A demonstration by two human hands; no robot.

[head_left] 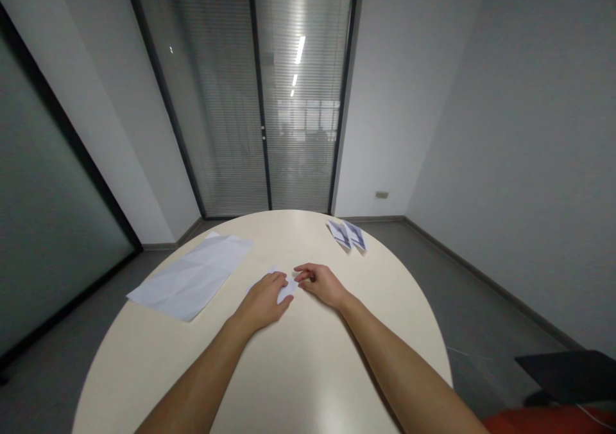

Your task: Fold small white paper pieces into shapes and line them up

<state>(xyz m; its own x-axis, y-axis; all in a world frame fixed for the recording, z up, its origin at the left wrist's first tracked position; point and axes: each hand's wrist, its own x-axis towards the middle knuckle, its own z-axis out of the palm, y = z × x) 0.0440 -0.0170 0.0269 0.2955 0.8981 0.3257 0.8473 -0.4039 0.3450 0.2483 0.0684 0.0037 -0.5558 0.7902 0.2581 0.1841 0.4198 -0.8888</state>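
A small folded white paper [287,287] lies in the middle of the round cream table [308,370]. My left hand [264,302] lies on top of it, fingers together and pressing down, hiding most of it. My right hand [321,283] sits just to its right, fingers curled, with the fingertips pinching the paper's right edge.
A large creased white sheet [192,277] lies at the table's left edge. Two folded paper pieces [347,234] rest at the far right rim. Glass doors with blinds stand beyond the table. A dark flat object [572,373] and something red [553,421] are at the lower right.
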